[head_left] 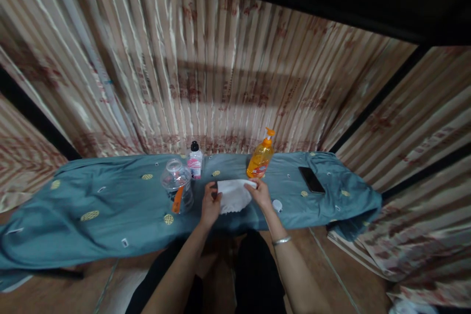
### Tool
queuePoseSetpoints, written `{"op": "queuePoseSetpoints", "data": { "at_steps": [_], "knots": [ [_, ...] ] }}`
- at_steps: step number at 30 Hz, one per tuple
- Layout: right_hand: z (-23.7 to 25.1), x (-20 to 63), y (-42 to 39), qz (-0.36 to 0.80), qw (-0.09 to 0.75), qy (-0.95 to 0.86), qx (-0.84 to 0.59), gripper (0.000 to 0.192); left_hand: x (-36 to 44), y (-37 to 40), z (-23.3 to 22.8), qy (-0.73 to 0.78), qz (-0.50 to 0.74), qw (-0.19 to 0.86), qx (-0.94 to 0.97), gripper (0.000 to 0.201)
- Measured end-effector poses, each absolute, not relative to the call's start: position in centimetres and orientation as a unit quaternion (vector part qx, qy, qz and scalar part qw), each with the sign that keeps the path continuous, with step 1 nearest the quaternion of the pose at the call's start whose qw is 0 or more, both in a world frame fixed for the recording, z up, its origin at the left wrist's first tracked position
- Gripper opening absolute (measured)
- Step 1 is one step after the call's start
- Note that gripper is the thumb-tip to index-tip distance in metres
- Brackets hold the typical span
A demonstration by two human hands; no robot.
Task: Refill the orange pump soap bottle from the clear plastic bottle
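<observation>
A white cloth or tissue sheet (234, 196) with a ragged lower edge is stretched between my two hands, just above the front of the covered surface. My left hand (211, 203) pinches its left end, and something dark shows at those fingertips. At the upper right corner, my right hand (260, 193) grips the sheet between thumb and fingers. Behind the sheet stands an orange pump bottle (259, 159), close to my right hand. Left of my left hand are a clear plastic jar (176, 184) with an orange label and a small black-capped bottle (195, 162) with a pink label.
A blue-green cloth with yellow motifs covers the long surface (121, 196). To the right lie a black phone (311, 179) and a round white cap (277, 205). Patterned curtains (228, 73) hang behind, with dark frame bars at both sides.
</observation>
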State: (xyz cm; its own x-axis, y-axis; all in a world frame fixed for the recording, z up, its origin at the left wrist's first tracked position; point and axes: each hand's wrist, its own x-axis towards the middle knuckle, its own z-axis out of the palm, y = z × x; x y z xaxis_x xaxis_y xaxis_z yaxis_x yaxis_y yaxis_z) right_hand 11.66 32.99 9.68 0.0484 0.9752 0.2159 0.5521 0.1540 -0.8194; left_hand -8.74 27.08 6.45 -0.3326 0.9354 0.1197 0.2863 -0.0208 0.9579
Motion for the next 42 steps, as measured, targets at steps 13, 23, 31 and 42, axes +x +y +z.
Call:
{"op": "queuePoseSetpoints", "data": {
  "at_steps": [13, 23, 31, 42],
  "knots": [
    [6.5, 3.9, 27.8, 0.105, 0.168, -0.778, -0.596, 0.051, -9.5, 25.5, 2.1, 0.62, 0.472, 0.254, 0.573, 0.046],
    [7.5, 3.7, 27.4, 0.074, 0.058, -0.79, -0.605, 0.056, -8.3, 23.2, 1.2, 0.615, 0.349, 0.194, 0.68, 0.045],
    [7.9, 3.9, 27.0, 0.091, 0.092, -0.79, -0.599, 0.057, -7.8, 21.2, 1.7, 0.634, 0.281, 0.166, 0.701, 0.049],
    [8.8, 2.7, 29.3, 0.136, 0.175, -0.735, -0.641, 0.06, -10.3, 16.8, 1.9, 0.561, 0.289, 0.208, 0.747, 0.085]
  ]
}}
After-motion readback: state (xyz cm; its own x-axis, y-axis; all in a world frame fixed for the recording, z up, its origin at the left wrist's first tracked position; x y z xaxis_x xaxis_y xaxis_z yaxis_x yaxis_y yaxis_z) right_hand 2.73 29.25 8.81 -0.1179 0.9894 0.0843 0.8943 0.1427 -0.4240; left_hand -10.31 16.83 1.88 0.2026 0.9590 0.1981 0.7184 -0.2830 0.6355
